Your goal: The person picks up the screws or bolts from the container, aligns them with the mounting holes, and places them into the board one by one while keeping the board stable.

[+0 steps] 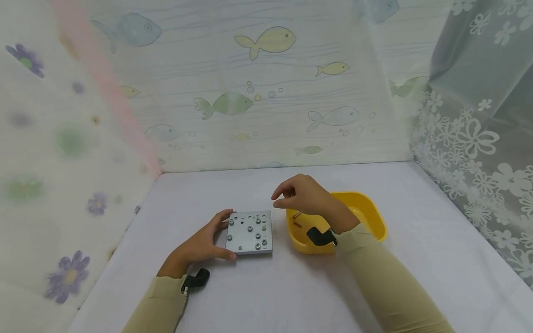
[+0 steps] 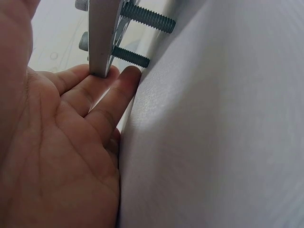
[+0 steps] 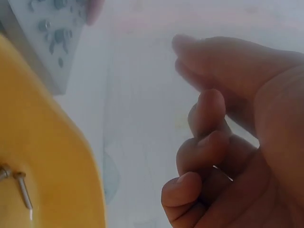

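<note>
My left hand (image 1: 204, 243) grips the left side of a square metal plate (image 1: 241, 238), thumb at its near corner and fingers toward the far one. Several socket head screws (image 1: 250, 228) stand in the plate's holes. From the left wrist, threaded screw shanks (image 2: 149, 18) jut out below the plate, and fingertips (image 2: 127, 78) touch its edge. My right hand (image 1: 308, 196) hovers between the plate and a yellow plastic bin (image 1: 376, 224). Its fingers are loosely bent, thumb near the index finger, and nothing shows between them in the right wrist view.
Inside the bin lie a few loose screws (image 1: 297, 224), partly hidden by the right forearm. A white cloth (image 1: 258, 296) covers the table. Fish-patterned curtain (image 1: 266, 92) hangs behind, with a flowered sheet (image 1: 71, 275) at left and a lace-patterned one (image 1: 474, 138) at right.
</note>
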A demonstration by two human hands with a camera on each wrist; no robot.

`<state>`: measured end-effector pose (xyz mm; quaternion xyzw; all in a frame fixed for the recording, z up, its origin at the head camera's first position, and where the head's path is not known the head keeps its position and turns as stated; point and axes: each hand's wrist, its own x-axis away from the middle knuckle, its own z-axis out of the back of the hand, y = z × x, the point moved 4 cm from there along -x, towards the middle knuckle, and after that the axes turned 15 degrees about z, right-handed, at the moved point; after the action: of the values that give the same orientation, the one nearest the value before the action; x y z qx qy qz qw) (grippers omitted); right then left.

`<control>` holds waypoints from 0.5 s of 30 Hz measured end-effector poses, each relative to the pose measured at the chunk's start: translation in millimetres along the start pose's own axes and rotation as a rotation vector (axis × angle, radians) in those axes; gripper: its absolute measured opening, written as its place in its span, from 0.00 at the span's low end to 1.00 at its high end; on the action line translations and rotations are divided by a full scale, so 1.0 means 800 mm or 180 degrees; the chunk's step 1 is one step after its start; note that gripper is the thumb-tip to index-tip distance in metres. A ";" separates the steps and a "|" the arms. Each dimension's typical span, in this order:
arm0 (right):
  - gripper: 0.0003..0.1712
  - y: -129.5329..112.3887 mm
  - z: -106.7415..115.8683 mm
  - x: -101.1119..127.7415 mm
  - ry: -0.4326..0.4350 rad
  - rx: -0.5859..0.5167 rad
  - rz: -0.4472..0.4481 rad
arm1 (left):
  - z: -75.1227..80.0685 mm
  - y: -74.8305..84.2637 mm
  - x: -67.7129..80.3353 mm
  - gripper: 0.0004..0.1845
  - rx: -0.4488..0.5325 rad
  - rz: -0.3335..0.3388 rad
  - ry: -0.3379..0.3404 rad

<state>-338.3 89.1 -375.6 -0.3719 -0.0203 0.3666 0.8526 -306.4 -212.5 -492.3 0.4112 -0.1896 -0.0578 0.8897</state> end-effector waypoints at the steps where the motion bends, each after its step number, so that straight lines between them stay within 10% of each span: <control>1: 0.06 0.003 0.003 0.001 0.0020 -0.0070 0.0001 | 0.000 0.000 0.000 0.71 -0.0003 -0.0002 0.0005; 15: 0.09 0.069 0.013 0.021 -0.0088 -0.0590 -0.0233 | 0.001 -0.001 0.001 0.70 -0.0013 -0.0015 0.0014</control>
<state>-363.2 131.4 -407.9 -0.4432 -0.0795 0.3368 0.8269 -306.2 -213.5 -492.0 0.4100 -0.1866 -0.0594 0.8908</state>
